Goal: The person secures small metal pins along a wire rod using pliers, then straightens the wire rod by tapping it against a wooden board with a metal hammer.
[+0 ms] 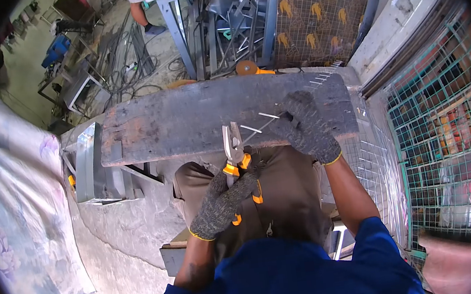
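My left hand (219,204), in a grey knit glove, is closed around combination pliers (232,147) with orange-and-black handles. Their metal jaws point away from me and look slightly parted. In my right hand (310,132), gloved alike, is a thin metal wire piece (262,126) with short crossbars. Its free end reaches left, close beside the jaws; whether they touch, I cannot tell. Both hands are at the near edge of a dark, worn wooden board (186,118), above my lap. Toward the board's far right lies another piece of wire mesh (321,79).
An orange tool with a round disc (246,68) sits behind the board. Beyond is a metal frame (176,34) with scrap inside. Green wire grid (436,124) stands at right, a draped cloth (24,200) at left. Another person's hand (153,29) shows at the top.
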### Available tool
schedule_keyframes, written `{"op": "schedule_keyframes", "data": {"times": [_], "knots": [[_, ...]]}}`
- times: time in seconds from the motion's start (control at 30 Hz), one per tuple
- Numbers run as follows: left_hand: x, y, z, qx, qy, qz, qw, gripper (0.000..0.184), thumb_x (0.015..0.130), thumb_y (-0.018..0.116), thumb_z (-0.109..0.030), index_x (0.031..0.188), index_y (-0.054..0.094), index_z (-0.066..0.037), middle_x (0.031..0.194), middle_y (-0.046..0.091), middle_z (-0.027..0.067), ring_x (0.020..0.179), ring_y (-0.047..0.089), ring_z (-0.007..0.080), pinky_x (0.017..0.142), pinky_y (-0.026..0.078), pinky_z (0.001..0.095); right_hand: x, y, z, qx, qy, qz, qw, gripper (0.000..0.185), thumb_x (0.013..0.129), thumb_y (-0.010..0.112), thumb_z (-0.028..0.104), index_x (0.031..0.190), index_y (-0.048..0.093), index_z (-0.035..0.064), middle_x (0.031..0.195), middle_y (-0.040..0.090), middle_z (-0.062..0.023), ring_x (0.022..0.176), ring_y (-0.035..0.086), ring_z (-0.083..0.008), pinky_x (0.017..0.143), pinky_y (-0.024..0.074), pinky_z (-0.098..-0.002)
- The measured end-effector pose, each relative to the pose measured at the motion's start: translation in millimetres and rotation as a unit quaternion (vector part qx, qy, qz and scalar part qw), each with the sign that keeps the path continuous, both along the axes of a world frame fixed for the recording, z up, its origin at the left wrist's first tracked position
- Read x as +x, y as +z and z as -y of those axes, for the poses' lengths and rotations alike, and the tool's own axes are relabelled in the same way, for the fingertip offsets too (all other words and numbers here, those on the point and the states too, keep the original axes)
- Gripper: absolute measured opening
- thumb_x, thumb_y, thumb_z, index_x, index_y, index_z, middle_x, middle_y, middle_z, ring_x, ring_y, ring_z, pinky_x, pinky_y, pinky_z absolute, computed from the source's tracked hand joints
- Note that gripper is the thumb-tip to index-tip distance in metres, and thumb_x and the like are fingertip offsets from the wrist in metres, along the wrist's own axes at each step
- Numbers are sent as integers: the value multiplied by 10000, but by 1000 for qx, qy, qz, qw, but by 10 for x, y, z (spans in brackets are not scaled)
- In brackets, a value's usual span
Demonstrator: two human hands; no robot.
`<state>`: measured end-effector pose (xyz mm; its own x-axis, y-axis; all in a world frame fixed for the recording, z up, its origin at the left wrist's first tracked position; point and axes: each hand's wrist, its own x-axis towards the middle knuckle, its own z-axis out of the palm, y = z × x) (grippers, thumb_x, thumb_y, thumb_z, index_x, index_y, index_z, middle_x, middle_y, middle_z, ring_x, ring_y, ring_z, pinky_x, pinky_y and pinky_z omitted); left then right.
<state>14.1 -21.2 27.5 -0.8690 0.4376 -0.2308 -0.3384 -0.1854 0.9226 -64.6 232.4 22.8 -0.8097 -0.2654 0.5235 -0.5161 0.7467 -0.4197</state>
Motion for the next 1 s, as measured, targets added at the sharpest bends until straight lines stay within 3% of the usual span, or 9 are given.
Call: {"op": "schedule_keyframes", "data": {"times": [0.23, 0.37, 0.57, 0.67, 0.73, 0.93, 1.0], "knots": [[81, -31, -2, -53, -3, -75, 996, 389, 949, 580, -59, 1322, 479, -12, 1067, 611, 44, 915, 578, 108, 823, 476, 273, 36, -79, 23, -1, 0, -23, 1000, 280, 715, 741, 220, 921, 640, 59, 880, 583, -155, 890, 537, -391, 854, 405, -490], [110, -44, 6, -67, -1, -29, 997, 400, 949, 583, -61, 1331, 474, -15, 1066, 612, 39, 919, 578, 110, 835, 474, 272, 55, -76, 52, -27, 0, -45, 999, 279, 712, 741, 223, 921, 640, 67, 879, 581, -155, 892, 535, -389, 849, 403, -495], [142, -123, -16, -88, -25, -38, 995, 382, 952, 584, -71, 1318, 486, -17, 1067, 608, 34, 925, 579, 111, 849, 475, 268, 97, -114, -5, -21, 18, -27, 999, 296, 693, 766, 237, 924, 658, 85, 937, 597, -164, 978, 547, -393, 936, 398, -494], [146, -150, -88, 7, -17, -31, 999, 380, 944, 608, -97, 1301, 506, -17, 1086, 628, 53, 990, 594, 125, 866, 488, 267, 136, -193, -7, 0, -14, 11, 1000, 297, 692, 772, 246, 911, 658, 82, 965, 599, -162, 990, 553, -391, 963, 392, -491], [169, -169, -95, 6, -13, -47, 999, 400, 947, 601, -94, 1322, 482, -16, 1088, 631, 62, 992, 601, 136, 866, 489, 277, 139, -225, 11, 17, -17, -81, 996, 293, 703, 771, 264, 898, 649, 82, 971, 593, -164, 991, 552, -381, 953, 396, -491], [164, -179, -15, -77, -43, -41, 995, 451, 945, 613, -105, 1358, 446, -39, 1106, 630, 58, 998, 607, 136, 848, 494, 272, 183, -51, 62, 15, -13, 4, 1000, 294, 731, 770, 294, 927, 676, 97, 992, 617, -146, 1000, 562, -354, 973, 393, -481], [187, -168, -27, -74, -31, -34, 996, 439, 942, 620, -110, 1344, 458, -41, 1091, 630, 49, 976, 607, 131, 834, 495, 270, 197, -68, 68, 36, -10, -39, 999, 309, 733, 769, 292, 956, 678, 98, 987, 626, -131, 996, 566, -349, 972, 394, -477]]}}
